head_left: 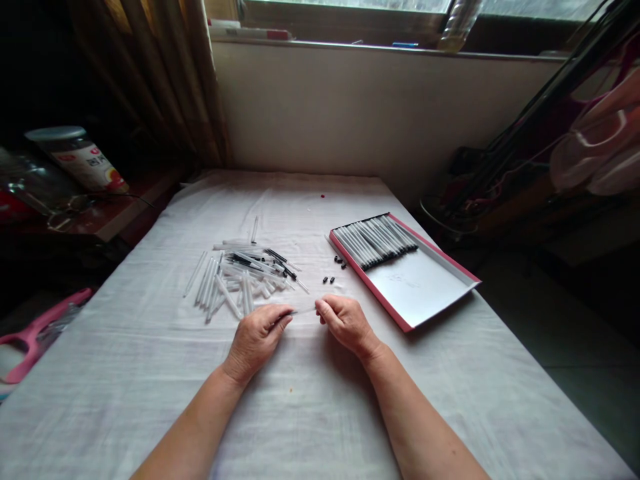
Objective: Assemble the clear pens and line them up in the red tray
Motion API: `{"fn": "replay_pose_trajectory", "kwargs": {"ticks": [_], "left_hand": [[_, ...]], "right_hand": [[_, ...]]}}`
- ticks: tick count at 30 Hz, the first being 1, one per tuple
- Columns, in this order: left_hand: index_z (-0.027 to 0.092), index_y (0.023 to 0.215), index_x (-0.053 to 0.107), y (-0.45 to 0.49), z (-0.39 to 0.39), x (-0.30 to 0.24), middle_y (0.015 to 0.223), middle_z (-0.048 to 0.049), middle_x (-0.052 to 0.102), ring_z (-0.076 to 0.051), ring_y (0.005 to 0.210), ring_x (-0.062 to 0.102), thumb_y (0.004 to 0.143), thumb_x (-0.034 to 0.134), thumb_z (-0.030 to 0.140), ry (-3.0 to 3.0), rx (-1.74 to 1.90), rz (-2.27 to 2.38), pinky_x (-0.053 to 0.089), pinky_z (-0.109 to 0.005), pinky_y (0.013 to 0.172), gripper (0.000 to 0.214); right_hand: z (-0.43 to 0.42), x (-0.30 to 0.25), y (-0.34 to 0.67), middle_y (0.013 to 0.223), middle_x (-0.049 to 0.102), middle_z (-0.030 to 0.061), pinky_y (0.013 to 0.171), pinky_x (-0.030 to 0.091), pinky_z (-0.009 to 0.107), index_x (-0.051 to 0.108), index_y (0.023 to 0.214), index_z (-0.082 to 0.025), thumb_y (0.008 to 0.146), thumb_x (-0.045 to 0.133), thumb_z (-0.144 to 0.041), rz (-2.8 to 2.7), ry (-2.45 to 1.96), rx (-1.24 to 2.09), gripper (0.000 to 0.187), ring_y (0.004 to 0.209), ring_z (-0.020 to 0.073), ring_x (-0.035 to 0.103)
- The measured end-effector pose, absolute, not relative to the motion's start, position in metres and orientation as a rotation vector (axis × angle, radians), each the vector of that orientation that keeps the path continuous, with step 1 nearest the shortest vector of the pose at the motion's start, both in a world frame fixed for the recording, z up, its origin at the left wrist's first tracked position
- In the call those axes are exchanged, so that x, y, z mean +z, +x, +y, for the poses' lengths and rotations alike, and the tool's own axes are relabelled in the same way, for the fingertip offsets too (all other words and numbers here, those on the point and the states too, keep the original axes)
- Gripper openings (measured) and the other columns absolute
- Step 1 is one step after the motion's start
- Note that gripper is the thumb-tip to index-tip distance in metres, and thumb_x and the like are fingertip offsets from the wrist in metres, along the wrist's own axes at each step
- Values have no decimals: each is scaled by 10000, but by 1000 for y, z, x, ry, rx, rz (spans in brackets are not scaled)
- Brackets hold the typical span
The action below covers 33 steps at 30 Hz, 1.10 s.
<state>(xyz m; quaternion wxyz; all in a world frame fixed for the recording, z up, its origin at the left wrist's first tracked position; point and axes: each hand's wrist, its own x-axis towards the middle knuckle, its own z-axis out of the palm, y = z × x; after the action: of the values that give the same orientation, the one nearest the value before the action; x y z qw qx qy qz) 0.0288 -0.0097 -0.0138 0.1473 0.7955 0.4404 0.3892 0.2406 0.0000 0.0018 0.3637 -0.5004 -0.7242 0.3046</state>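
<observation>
My left hand [257,337] and my right hand [343,321] rest on the white cloth and pinch the two ends of one clear pen tube [303,311] between them. Just beyond my left hand lies a loose pile of clear pen barrels and black refills [240,273]. A few small black caps [329,279] lie on the cloth ahead of my right hand. To the right sits a red-edged white tray [425,287] with a row of assembled pens [375,239] at its far end.
The table [150,373] is covered by a white cloth and stands against a wall under a window. A jar [80,157] stands on a side shelf at left. A pink tool [35,333] lies at the left edge. Cables and clutter fill the right.
</observation>
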Motion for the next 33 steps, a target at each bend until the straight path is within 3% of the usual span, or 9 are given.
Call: {"fn": "replay_pose_trajectory", "kwargs": {"ticks": [3, 8, 11, 14, 19, 24, 29, 33], "left_hand": [[206, 987, 700, 29, -10, -13, 910, -58, 757, -187, 857, 707, 897, 566, 264, 2278, 1114, 1264, 563, -300, 795, 172], [212, 990, 704, 28, -9, -12, 919, -60, 757, -193, 860, 708, 889, 566, 259, 2254, 1111, 1310, 568, -311, 799, 178], [214, 989, 707, 29, -9, -13, 919, -60, 756, -195, 861, 708, 885, 570, 264, 2255, 1107, 1314, 568, -312, 798, 179], [210, 987, 706, 29, -9, -13, 920, -60, 755, -192, 860, 706, 886, 571, 269, 2259, 1106, 1314, 568, -306, 795, 179], [208, 989, 706, 29, -9, -13, 918, -62, 755, -192, 857, 707, 888, 564, 269, 2259, 1103, 1324, 568, -307, 795, 184], [214, 987, 707, 29, -9, -13, 924, -61, 756, -194, 866, 706, 884, 566, 273, 2251, 1098, 1328, 566, -313, 803, 185], [215, 990, 706, 29, -9, -14, 927, -60, 756, -194, 868, 706, 883, 569, 272, 2250, 1091, 1331, 565, -311, 803, 183], [216, 992, 703, 29, -10, -13, 935, -59, 755, -195, 875, 705, 889, 563, 276, 2256, 1079, 1333, 563, -311, 806, 184]], "right_hand": [[0, 0, 243, 500, 577, -6, 566, 416, 246, 558, 577, -208, 936, 409, -427, -1837, -1298, 855, 447, 503, 127, 548], [1, 0, 245, 744, 682, 14, 576, 443, 244, 618, 934, -206, 877, 530, -341, -1743, -1216, 981, 171, 612, 138, 593], [1, 0, 245, 728, 670, 13, 587, 447, 247, 616, 838, -211, 869, 542, -312, -1731, -1215, 961, 129, 626, 139, 591], [2, 0, 246, 658, 648, 9, 607, 447, 254, 602, 714, -210, 895, 507, -350, -1764, -1264, 926, 248, 619, 140, 587], [2, -3, 248, 784, 674, 22, 609, 463, 249, 624, 958, -204, 855, 559, -305, -1678, -1191, 1013, 159, 670, 142, 604], [3, -5, 248, 717, 655, 11, 574, 450, 241, 626, 810, -205, 874, 534, -319, -1712, -1230, 987, 160, 604, 127, 569], [3, -4, 249, 760, 656, 10, 577, 451, 241, 628, 930, -210, 840, 591, -323, -1689, -1192, 1010, 149, 621, 129, 574], [3, -4, 249, 717, 648, 6, 582, 446, 242, 621, 813, -211, 868, 547, -326, -1716, -1216, 997, 148, 616, 129, 572]]}}
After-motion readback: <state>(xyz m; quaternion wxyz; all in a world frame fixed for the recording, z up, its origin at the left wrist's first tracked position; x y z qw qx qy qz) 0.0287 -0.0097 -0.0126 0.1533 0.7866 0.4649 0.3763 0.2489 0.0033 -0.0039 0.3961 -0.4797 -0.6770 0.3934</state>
